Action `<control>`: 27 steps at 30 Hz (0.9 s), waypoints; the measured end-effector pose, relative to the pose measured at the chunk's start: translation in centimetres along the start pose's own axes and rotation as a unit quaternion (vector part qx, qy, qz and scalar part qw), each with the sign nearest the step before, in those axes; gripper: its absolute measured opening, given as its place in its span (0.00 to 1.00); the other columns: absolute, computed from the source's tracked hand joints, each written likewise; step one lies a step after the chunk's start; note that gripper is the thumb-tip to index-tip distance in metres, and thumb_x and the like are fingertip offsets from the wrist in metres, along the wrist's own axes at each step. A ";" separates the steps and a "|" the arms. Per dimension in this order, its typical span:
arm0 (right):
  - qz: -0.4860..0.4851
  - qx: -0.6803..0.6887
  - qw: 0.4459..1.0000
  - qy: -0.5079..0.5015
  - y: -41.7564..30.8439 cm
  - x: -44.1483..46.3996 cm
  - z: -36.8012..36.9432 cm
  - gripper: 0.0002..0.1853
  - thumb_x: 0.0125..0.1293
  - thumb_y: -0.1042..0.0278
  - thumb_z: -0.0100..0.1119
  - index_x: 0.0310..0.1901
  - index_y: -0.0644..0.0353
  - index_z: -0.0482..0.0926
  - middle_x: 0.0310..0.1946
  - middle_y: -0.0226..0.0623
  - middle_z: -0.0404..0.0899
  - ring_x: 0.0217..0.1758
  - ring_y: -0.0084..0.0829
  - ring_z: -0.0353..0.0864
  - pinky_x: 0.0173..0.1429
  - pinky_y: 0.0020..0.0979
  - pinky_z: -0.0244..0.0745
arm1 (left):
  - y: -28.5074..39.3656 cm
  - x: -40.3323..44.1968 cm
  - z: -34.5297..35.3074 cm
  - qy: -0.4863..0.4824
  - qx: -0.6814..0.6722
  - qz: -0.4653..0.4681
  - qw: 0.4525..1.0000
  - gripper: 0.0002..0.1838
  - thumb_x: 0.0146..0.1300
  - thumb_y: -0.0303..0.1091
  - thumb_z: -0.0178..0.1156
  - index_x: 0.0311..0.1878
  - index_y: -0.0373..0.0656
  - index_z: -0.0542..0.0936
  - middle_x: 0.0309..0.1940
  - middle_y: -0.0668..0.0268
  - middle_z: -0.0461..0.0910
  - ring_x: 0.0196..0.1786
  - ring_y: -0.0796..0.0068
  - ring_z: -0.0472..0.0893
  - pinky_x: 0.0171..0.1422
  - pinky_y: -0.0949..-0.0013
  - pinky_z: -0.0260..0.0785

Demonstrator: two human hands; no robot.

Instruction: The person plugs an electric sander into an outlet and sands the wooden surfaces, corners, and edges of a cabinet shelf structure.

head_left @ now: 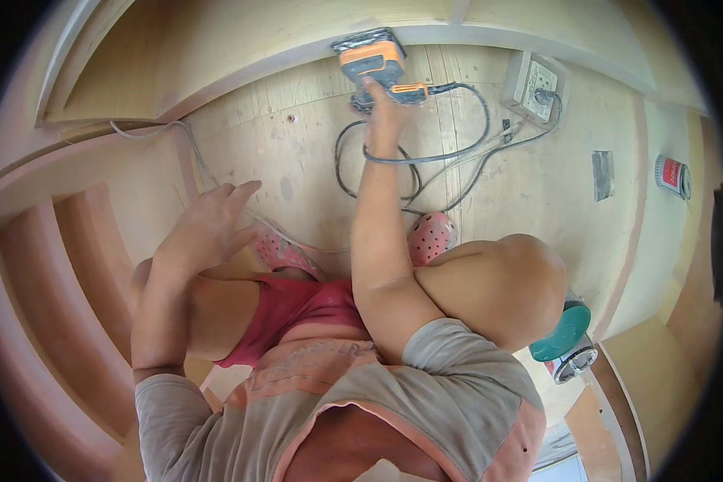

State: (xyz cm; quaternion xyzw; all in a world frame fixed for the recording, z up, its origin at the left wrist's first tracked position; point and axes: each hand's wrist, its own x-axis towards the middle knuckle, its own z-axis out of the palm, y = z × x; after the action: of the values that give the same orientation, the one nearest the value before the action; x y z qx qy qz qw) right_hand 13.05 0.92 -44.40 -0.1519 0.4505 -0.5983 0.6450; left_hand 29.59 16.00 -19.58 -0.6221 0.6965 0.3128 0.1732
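Note:
An orange and black electric sander (373, 60) is in my right hand (384, 111), at the top middle, with its pad against the pale wooden edge (297, 60). My fingers wrap round its body. A dark cord (487, 120) loops from the tool over the wooden floor. My left hand (217, 215) is held up near my left knee, fingers apart, with nothing in it. Below that hand, a thin pale cable (277, 231) runs past a pink dotted shoe (285, 253).
A socket box (530, 87) with a plug stands at the upper right. Farther right are a grey patch (602, 175) and a red-labelled can (672, 177). A green lid-like object (561, 331) and a metal can (574, 363) are beside my right knee. Wooden compartments (56, 273) line the left.

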 end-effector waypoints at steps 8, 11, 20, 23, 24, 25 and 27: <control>0.215 0.152 0.964 -0.046 3.8 -4.7 3.8 0.24 0.55 0.69 0.64 0.53 0.61 0.69 0.45 0.40 0.72 0.49 0.36 0.73 0.48 0.54 0.79 | -0.4 -2.2 0.2 -0.031 -0.030 -0.047 0.998 0.34 0.55 0.37 0.65 0.64 0.43 0.64 0.50 0.47 0.73 0.54 0.45 0.72 0.60 0.54 0.65; 0.251 0.180 0.950 -0.051 4.4 -5.2 4.4 0.22 0.57 0.64 0.63 0.52 0.60 0.70 0.44 0.38 0.73 0.46 0.34 0.74 0.48 0.53 0.78 | -0.8 -3.1 0.6 -0.002 -0.028 -0.040 0.999 0.34 0.54 0.36 0.65 0.64 0.43 0.64 0.49 0.47 0.73 0.55 0.46 0.72 0.60 0.54 0.65; 0.211 0.071 0.975 0.015 3.1 -2.5 1.8 0.17 0.54 0.62 0.63 0.45 0.54 0.73 0.36 0.33 0.75 0.39 0.32 0.75 0.44 0.48 0.75 | -1.1 -5.5 0.8 0.066 -0.025 -0.022 0.997 0.32 0.56 0.35 0.63 0.63 0.42 0.65 0.44 0.52 0.74 0.49 0.51 0.74 0.56 0.57 0.66; 0.183 0.034 0.981 0.050 1.3 -1.4 1.1 0.17 0.53 0.62 0.63 0.44 0.54 0.73 0.35 0.34 0.75 0.36 0.34 0.75 0.42 0.49 0.74 | -1.1 -6.3 0.9 0.059 -0.036 -0.028 0.997 0.32 0.56 0.35 0.63 0.63 0.42 0.64 0.44 0.52 0.74 0.49 0.51 0.74 0.56 0.57 0.66; 0.185 0.031 0.981 0.048 0.7 -1.0 0.8 0.17 0.53 0.62 0.63 0.44 0.54 0.73 0.35 0.34 0.75 0.36 0.34 0.75 0.42 0.49 0.74 | -1.1 -6.6 0.9 0.050 -0.040 -0.033 0.997 0.32 0.56 0.36 0.63 0.63 0.42 0.64 0.44 0.52 0.74 0.49 0.50 0.74 0.56 0.57 0.65; 0.169 0.029 0.984 0.058 0.2 -0.6 0.5 0.17 0.52 0.63 0.63 0.44 0.54 0.73 0.35 0.35 0.75 0.35 0.34 0.75 0.39 0.48 0.73 | -1.1 -6.9 0.9 0.050 -0.044 -0.035 0.997 0.32 0.56 0.36 0.63 0.63 0.42 0.64 0.44 0.52 0.74 0.49 0.50 0.74 0.56 0.57 0.65; 0.152 0.023 0.986 0.065 -0.9 -0.4 0.6 0.18 0.50 0.63 0.63 0.44 0.54 0.72 0.35 0.36 0.75 0.33 0.35 0.74 0.37 0.47 0.72 | -1.0 -7.4 0.8 0.052 -0.074 -0.050 0.995 0.32 0.55 0.39 0.64 0.63 0.43 0.66 0.48 0.50 0.74 0.53 0.48 0.73 0.60 0.56 0.64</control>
State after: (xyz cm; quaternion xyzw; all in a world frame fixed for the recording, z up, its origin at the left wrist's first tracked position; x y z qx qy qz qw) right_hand 12.99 0.87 -43.28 -0.0278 0.4952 -0.5121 0.7012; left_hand 31.69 22.15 -15.73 -0.6829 0.6475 0.3212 0.1060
